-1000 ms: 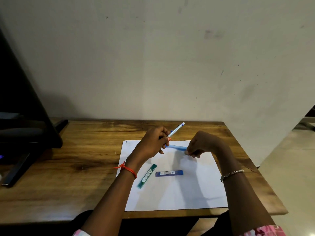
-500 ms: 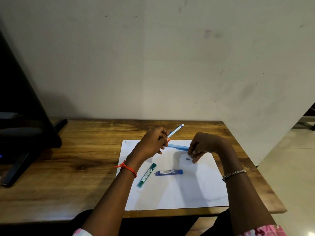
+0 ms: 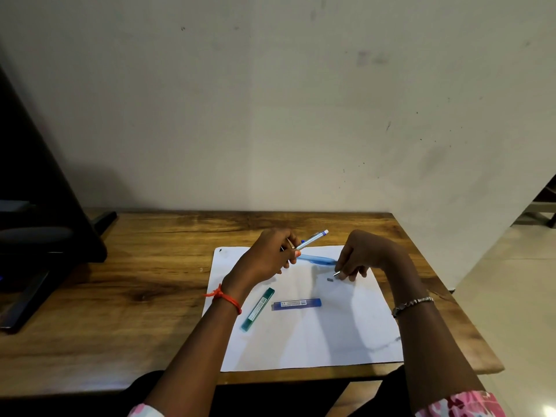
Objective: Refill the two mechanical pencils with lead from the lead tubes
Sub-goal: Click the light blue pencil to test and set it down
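Between frames, my right hand (image 3: 359, 260) is drawing back from the flat pencil (image 3: 317, 259), pinching a small metal piece, likely its cap; a tiny grey bit (image 3: 329, 279) is lying on the paper (image 3: 346, 332) beside it. My left hand (image 3: 267, 255) is gripping the other pencil (image 3: 313, 238), tilted up. Both tubes (image 3: 297, 303) are waiting unopened, well inside the table's (image 3: 150, 266) edges, with room around.

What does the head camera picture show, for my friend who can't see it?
The left hand holds a mechanical pencil above white paper on a wooden desk. The right hand pinches something small; two lead tubes lie nearby.
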Demonstrator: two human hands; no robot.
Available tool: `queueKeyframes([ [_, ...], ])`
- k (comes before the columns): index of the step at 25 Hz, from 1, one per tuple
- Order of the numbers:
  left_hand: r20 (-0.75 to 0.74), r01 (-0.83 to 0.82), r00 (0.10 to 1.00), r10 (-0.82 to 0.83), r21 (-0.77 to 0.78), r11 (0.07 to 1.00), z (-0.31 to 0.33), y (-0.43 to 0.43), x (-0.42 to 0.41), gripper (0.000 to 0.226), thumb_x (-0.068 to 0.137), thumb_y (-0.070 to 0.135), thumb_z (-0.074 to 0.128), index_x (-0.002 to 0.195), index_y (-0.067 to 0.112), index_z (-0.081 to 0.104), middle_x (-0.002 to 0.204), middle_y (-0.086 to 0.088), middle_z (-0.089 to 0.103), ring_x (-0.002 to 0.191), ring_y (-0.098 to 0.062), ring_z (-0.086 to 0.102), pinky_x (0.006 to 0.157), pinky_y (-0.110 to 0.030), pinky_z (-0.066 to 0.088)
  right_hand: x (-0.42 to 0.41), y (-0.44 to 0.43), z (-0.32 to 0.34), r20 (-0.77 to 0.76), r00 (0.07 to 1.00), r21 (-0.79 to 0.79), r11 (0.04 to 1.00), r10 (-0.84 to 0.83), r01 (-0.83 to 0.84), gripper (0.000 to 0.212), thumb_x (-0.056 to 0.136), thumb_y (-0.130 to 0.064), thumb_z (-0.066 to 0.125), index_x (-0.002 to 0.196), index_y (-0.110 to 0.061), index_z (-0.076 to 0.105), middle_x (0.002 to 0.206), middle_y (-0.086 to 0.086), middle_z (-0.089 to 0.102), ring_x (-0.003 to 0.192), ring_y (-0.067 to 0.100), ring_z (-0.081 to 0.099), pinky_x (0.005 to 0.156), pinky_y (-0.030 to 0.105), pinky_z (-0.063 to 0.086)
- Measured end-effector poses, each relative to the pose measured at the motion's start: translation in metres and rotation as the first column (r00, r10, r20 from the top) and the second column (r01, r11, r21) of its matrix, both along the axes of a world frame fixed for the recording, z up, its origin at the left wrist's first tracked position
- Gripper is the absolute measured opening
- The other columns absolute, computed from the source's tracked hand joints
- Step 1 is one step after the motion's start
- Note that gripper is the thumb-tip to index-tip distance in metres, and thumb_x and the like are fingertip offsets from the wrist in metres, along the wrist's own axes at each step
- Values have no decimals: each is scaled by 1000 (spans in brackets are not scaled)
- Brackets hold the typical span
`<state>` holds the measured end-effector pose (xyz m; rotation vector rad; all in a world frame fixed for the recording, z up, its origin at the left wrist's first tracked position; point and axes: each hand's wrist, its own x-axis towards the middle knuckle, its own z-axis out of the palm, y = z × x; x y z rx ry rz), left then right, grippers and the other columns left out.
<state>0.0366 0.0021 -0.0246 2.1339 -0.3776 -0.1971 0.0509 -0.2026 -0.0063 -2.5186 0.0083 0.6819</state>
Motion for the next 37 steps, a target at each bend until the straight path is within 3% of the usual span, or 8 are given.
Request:
queueKeyframes([
  [5, 81, 12, 996, -33, 242, 970, -13, 0, 3, 14, 82, 15, 65, 95, 12, 65, 99, -10, 59, 83, -19, 57, 81, -35, 49, 3, -1, -7, 27, 1000, -61, 998, -4, 5, 21, 69, -5, 77, 90, -5, 75, 78, 10, 65, 64, 15, 47, 50, 21, 37],
  [10, 141, -11, 989, -51, 408, 913, -21, -6, 0, 14, 81, 14, 66, 94, 10, 67, 105, -12, 61, 91, -26, 60, 80, -35, 49, 5, -2, -14, 6, 1000, -113, 994, -8, 8, 26, 64, -10, 81, 90, -6, 75, 90, 18, 70, 73, 20, 50, 54, 24, 39],
  [20, 92, -2, 995, -41, 428, 904, -26, -7, 2, 24, 78, 14, 69, 101, 9, 65, 111, -10, 58, 94, -25, 60, 88, -36, 51, 7, -7, -11, 8, 1000, -73, 997, 7, -6, 28, 66, -9, 81, 92, -1, 74, 85, 20, 68, 57, 17, 47, 51, 24, 37],
  [28, 82, -111, 993, 91, 299, 948, -2, 15, -1, 16, 75, 12, 73, 87, 3, 69, 97, -13, 67, 78, -17, 56, 72, -30, 47, 5, -11, -3, 38, 999, -10, 999, 35, -35, 20, 70, -8, 78, 89, -3, 75, 78, 17, 66, 55, 16, 46, 50, 22, 39],
  [33, -134, 66, 991, 18, 596, 800, 2, 38, -7, 31, 69, 31, 77, 84, 4, 74, 77, -7, 67, 72, -18, 58, 61, -27, 44, 2, -10, 5, 111, 993, 79, 996, 27, -36, 14, 74, -7, 74, 87, -2, 74, 64, 9, 61, 53, 14, 45, 41, 15, 38],
  [37, -174, 86, 984, 36, 642, 762, -4, 33, -7, 32, 64, 39, 79, 68, 13, 63, 68, 1, 58, 78, -20, 59, 68, -31, 47, 2, -9, 5, 121, 992, 92, 995, 28, -40, 16, 76, -9, 73, 88, 1, 74, 66, 9, 62, 55, 16, 46, 42, 17, 38],
])
